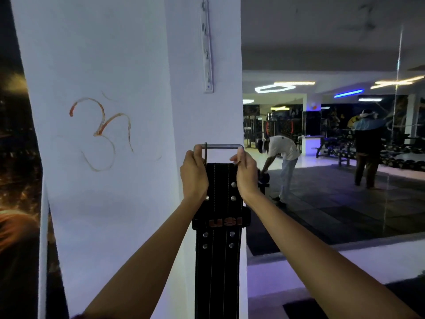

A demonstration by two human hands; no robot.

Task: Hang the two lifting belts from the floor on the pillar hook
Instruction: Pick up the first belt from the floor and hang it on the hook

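A black leather lifting belt (219, 249) with metal studs and a "USI" tag hangs straight down in front of the white pillar (115, 54). Its metal buckle (220, 146) is at the top. My left hand (194, 178) grips the buckle's left side and my right hand (246, 171) grips its right side. A white hook rack (207, 46) with several hooks is fixed vertically on the pillar, above the buckle and apart from it. Only one belt is in view.
An orange symbol (101, 132) is drawn on the pillar's left face. To the right a large mirror (333, 146) shows the gym, a person bending over (281, 157) and another standing. A low white ledge (345, 261) runs below the mirror.
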